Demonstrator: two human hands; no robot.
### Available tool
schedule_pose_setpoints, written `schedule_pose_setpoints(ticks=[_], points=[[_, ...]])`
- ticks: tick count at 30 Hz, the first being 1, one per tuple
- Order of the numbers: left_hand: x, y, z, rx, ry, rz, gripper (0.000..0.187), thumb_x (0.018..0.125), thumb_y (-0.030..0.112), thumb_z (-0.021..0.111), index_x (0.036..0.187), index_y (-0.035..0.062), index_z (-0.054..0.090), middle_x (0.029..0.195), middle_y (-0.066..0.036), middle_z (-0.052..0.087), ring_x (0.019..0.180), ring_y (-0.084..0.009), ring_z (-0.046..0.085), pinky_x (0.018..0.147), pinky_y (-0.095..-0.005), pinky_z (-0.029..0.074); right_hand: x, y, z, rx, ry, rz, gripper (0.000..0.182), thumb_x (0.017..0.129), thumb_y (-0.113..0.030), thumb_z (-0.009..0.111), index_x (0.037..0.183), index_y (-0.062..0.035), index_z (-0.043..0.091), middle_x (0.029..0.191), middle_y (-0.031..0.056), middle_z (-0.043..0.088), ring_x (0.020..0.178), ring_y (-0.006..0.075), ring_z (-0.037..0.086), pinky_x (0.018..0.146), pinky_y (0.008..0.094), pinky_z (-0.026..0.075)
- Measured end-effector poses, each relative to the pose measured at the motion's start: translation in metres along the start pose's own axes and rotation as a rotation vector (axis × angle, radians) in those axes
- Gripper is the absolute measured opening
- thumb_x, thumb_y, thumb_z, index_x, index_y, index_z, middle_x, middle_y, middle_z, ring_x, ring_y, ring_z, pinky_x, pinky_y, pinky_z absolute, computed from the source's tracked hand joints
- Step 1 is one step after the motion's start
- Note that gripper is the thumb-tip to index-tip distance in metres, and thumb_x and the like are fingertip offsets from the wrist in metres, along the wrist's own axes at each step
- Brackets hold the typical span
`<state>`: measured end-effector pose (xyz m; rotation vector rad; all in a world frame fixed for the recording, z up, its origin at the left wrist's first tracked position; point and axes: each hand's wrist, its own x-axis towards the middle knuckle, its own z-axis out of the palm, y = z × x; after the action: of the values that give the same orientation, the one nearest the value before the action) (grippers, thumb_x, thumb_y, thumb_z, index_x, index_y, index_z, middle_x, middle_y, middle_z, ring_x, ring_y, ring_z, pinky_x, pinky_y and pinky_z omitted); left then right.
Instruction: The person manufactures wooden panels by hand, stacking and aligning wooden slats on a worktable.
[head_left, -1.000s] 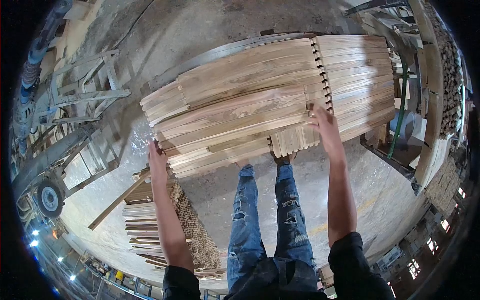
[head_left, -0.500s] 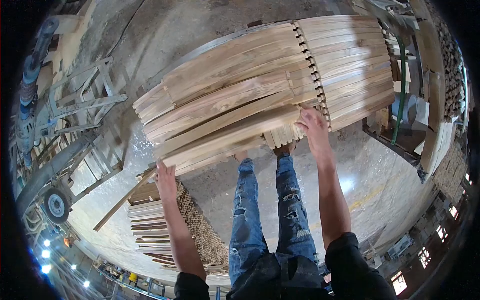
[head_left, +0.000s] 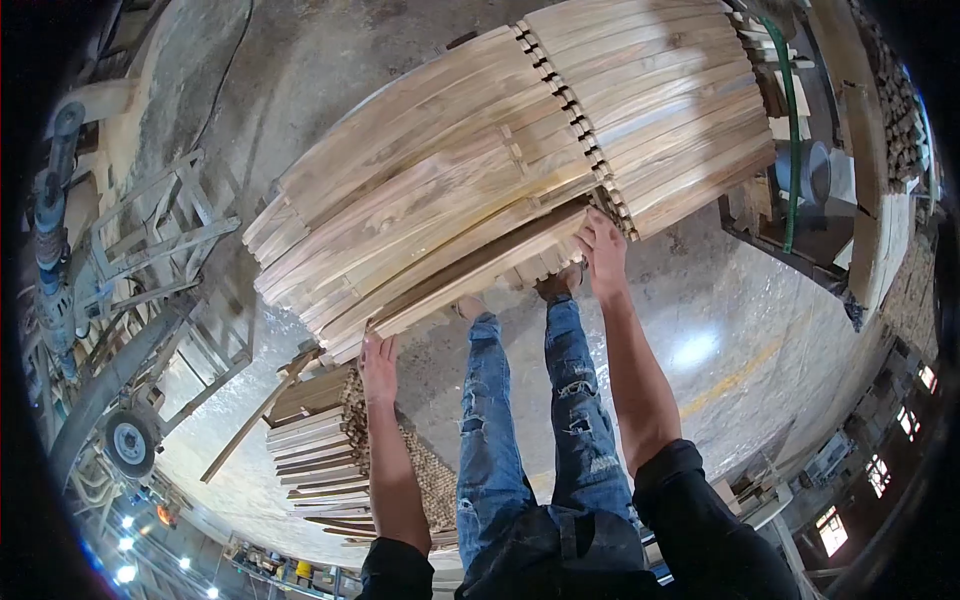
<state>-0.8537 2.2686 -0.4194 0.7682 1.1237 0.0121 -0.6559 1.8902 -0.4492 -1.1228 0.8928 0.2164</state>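
Observation:
A wide stack of long pale wooden planks (head_left: 430,190) lies in front of me, with a second bundle of planks (head_left: 660,110) butted against its right end. My left hand (head_left: 377,362) grips the near left end of the front planks (head_left: 470,275). My right hand (head_left: 600,245) holds the same front planks at their right end, by the joint between the two bundles. These front planks are tilted, lifted off the stack's edge. My legs in torn blue jeans stand right below the stack.
A lower pile of short wood strips (head_left: 320,450) and a loose lath (head_left: 255,420) sit at my left on the concrete floor. A metal trolley frame with a wheel (head_left: 130,440) stands further left. A green hose (head_left: 795,130) and machinery are at the right.
Both hands have moved nearer to me and to the right, closing on the front planks. The planks have tilted and come away from the stack's edge. My head has shifted.

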Motion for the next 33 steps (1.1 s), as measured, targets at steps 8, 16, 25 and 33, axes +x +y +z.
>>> schedule_pose_setpoints(ticks=[8, 16, 25, 33], points=[[0.012, -0.003, 0.012, 0.094, -0.038, 0.006, 0.050, 0.090, 0.034, 0.060, 0.120, -0.0040, 0.046, 0.119, -0.014, 0.051, 0.119, -0.0316, 0.048, 0.108, -0.0424, 0.037, -0.004, 0.001, 0.022, 0.097, 0.073, -0.059, 0.037, 0.094, -0.035, 0.053, 0.109, -0.0022, 0.054, 0.103, 0.0047, 0.058, 0.094, 0.0149, 0.059, 0.085, 0.0285, 0.049], [0.011, -0.004, 0.025, 0.070, -0.028, -0.024, 0.063, 0.094, 0.034, 0.050, 0.139, -0.0010, 0.024, 0.141, -0.022, 0.030, 0.129, -0.0367, 0.036, 0.111, -0.0433, 0.031, 0.003, 0.003, 0.043, 0.210, 0.101, 0.036, 0.045, 0.099, -0.036, 0.041, 0.132, -0.0051, 0.041, 0.124, 0.0059, 0.050, 0.116, 0.0178, 0.047, 0.099, 0.0330, 0.039], [0.010, 0.006, 0.044, 0.102, -0.130, -0.068, 0.062, 0.099, 0.036, 0.036, 0.144, 0.0017, 0.010, 0.146, -0.024, 0.022, 0.132, -0.0331, 0.034, 0.111, -0.0425, 0.028, 0.009, -0.013, 0.058, 0.316, 0.037, 0.096, 0.041, 0.099, -0.032, 0.036, 0.130, -0.0046, 0.041, 0.125, 0.0066, 0.049, 0.113, 0.0176, 0.047, 0.098, 0.0330, 0.037], [0.015, 0.010, 0.044, 0.101, -0.060, -0.132, 0.048, 0.098, 0.039, 0.034, 0.133, 0.0055, 0.035, 0.141, -0.016, 0.033, 0.131, -0.0291, 0.037, 0.107, -0.0408, 0.031, 0.003, -0.018, 0.063, 0.266, 0.022, 0.095, 0.034, 0.099, -0.028, 0.037, 0.122, -0.0055, 0.046, 0.120, 0.0055, 0.051, 0.109, 0.0182, 0.049, 0.096, 0.0367, 0.040]])
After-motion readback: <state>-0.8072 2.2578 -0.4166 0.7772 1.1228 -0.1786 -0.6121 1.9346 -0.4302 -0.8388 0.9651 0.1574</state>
